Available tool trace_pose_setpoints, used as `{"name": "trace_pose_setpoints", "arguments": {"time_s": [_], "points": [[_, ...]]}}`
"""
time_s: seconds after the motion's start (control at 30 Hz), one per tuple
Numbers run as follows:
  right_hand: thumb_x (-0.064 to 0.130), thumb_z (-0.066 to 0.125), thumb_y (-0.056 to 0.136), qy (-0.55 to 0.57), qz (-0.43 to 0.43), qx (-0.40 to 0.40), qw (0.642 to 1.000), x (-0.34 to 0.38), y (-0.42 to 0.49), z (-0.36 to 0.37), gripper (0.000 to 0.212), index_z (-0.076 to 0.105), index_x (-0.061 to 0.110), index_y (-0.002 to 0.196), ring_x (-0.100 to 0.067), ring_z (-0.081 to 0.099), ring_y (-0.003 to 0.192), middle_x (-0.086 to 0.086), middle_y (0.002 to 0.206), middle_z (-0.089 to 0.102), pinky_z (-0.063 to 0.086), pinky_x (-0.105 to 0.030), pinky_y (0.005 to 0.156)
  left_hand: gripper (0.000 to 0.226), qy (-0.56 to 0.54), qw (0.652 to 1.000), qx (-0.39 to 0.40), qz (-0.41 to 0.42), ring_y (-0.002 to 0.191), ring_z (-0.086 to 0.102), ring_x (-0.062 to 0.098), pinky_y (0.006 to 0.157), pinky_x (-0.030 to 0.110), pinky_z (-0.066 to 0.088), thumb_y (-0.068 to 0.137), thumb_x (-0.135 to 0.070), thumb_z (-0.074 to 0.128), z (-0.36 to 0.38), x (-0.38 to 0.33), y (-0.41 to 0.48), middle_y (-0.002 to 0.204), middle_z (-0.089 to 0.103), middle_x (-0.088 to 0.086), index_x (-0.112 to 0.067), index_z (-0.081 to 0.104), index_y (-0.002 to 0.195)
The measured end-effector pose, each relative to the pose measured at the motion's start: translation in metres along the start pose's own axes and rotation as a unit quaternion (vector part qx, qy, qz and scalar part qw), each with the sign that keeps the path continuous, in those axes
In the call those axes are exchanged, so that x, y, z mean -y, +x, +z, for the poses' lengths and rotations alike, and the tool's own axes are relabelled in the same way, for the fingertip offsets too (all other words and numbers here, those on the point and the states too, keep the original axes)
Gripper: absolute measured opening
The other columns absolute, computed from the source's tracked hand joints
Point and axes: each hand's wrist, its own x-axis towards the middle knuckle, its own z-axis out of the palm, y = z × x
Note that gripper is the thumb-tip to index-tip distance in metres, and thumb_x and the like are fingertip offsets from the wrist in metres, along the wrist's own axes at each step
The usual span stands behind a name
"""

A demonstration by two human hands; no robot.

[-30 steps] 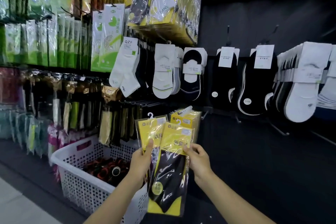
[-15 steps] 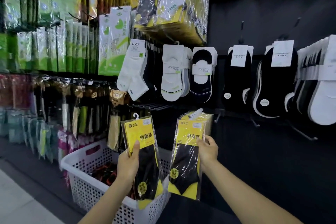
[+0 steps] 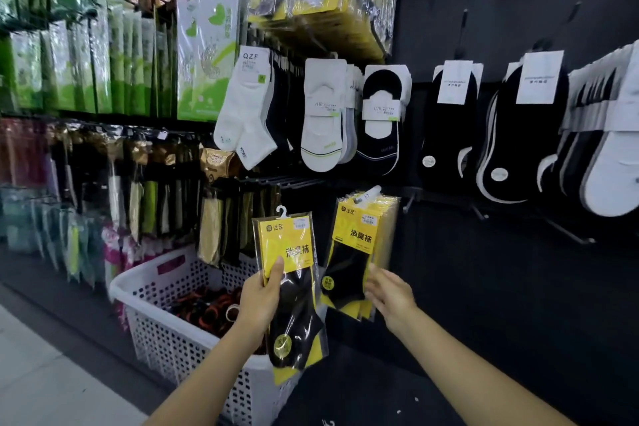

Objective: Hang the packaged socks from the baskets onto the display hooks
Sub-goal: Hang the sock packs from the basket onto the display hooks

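My left hand (image 3: 260,301) grips a yellow-and-black sock pack (image 3: 290,280) with a white hanger hook at its top, held upright in front of the display wall. To its right, a stack of the same yellow packs (image 3: 363,245) hangs on a display hook (image 3: 368,193) with a white tip. My right hand (image 3: 389,290) is beside the lower right edge of that stack, fingers relaxed and slightly blurred, holding nothing. A white perforated basket (image 3: 166,325) stands on the floor below my left arm, with dark and orange items inside.
Rows of white and black socks (image 3: 321,114) hang above the yellow stack. Green and dark packs (image 3: 86,62) fill the wall to the left. Bare metal hooks (image 3: 567,232) jut out of the black panel at the right. Pale floor lies at lower left.
My right hand has let go of the pack it carried; that pack now hangs on the hook with the stack. My left hand keeps its pack, and the view has shifted closer.
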Motion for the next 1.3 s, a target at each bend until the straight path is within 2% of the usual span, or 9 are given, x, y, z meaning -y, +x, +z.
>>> {"name": "trace_pose_setpoints", "arguments": {"time_s": [0.23,0.33,0.43,0.6,0.73,0.8,0.97,1.1,1.3], "points": [[0.024,0.062,0.092,-0.12,-0.037,0.185,0.975,0.004,-0.037,-0.002,0.015,0.066,0.016,0.103,-0.017,0.068,0.092,-0.006,0.102,0.072,0.055,-0.027,0.079,0.054,-0.022,0.996,0.09,-0.002,0.033,0.025,0.002,0.038,0.012,0.024,0.092,-0.046,0.05,0.032,-0.009,-0.015,0.035,0.026,-0.01,-0.021,0.029,0.048],[0.018,0.062,0.091,-0.112,-0.06,0.141,0.982,0.003,-0.04,-0.008,0.015,0.066,0.01,0.104,-0.017,0.067,0.08,-0.006,0.093,0.071,0.054,-0.027,0.07,0.048,-0.036,0.992,0.119,0.001,0.048,0.041,0.006,0.052,0.011,0.034,0.091,-0.049,0.048,0.039,-0.007,-0.019,0.049,0.042,-0.007,-0.015,0.042,0.058],[0.016,0.065,0.089,-0.086,-0.094,0.057,0.99,0.003,-0.035,-0.013,0.02,0.065,0.008,0.107,-0.024,0.065,0.095,-0.009,0.102,0.07,0.051,-0.037,0.09,0.033,-0.059,0.99,0.132,-0.002,0.073,0.061,0.004,0.069,0.019,0.047,0.094,-0.044,0.047,0.046,-0.008,-0.022,0.075,0.065,-0.011,-0.016,0.064,0.086],[0.011,0.063,0.09,-0.029,-0.11,-0.022,0.993,0.008,-0.027,-0.016,0.015,0.065,0.007,0.105,-0.03,0.064,0.105,-0.015,0.105,0.07,0.048,-0.047,0.099,0.036,-0.11,0.982,0.156,-0.012,0.099,0.062,0.019,0.09,0.039,0.052,0.094,-0.038,0.05,0.051,-0.007,-0.022,0.109,0.066,0.009,-0.023,0.051,0.126],[0.009,0.063,0.09,-0.035,-0.115,-0.034,0.992,0.01,-0.019,-0.009,0.007,0.065,0.013,0.095,-0.027,0.064,0.104,-0.013,0.102,0.07,0.048,-0.044,0.1,0.04,-0.117,0.983,0.141,-0.017,0.11,0.06,0.032,0.097,0.044,0.049,0.095,-0.034,0.049,0.054,0.0,-0.016,0.119,0.063,0.011,-0.018,0.049,0.132],[0.009,0.064,0.089,-0.037,-0.125,-0.046,0.99,0.012,-0.014,-0.003,0.005,0.064,0.014,0.092,-0.025,0.064,0.103,-0.011,0.101,0.07,0.048,-0.041,0.1,0.042,-0.108,0.985,0.135,-0.008,0.116,0.057,0.026,0.103,0.045,0.044,0.095,-0.036,0.049,0.057,0.003,-0.011,0.125,0.061,0.01,-0.018,0.05,0.133],[0.01,0.065,0.088,-0.037,-0.109,-0.054,0.992,0.014,0.004,0.007,0.017,0.065,0.006,0.105,-0.024,0.063,0.101,-0.007,0.1,0.067,0.049,-0.037,0.099,0.043,-0.094,0.988,0.126,-0.003,0.126,0.048,0.031,0.109,0.043,0.037,0.095,-0.039,0.048,0.064,0.009,0.006,0.134,0.049,0.022,-0.019,0.051,0.133],[0.013,0.066,0.088,-0.046,-0.044,-0.03,0.998,0.001,0.013,0.001,0.026,0.063,0.004,0.112,-0.027,0.061,0.109,-0.013,0.115,0.065,0.047,-0.041,0.101,0.045,-0.072,0.99,0.124,-0.004,0.117,0.05,0.009,0.098,0.022,0.038,0.097,-0.034,0.046,0.07,0.022,0.007,0.137,0.051,0.002,-0.015,0.045,0.138],[0.013,0.057,0.095,-0.089,0.048,0.014,0.995,-0.05,-0.006,-0.047,0.033,0.053,0.002,0.125,-0.028,0.056,0.116,-0.015,0.123,0.059,0.046,-0.034,0.095,0.05,-0.02,0.994,0.1,-0.05,0.132,0.04,0.023,0.096,0.024,0.034,0.098,-0.029,0.046,0.069,0.071,-0.027,0.145,0.041,0.008,-0.01,0.035,0.143]]}}
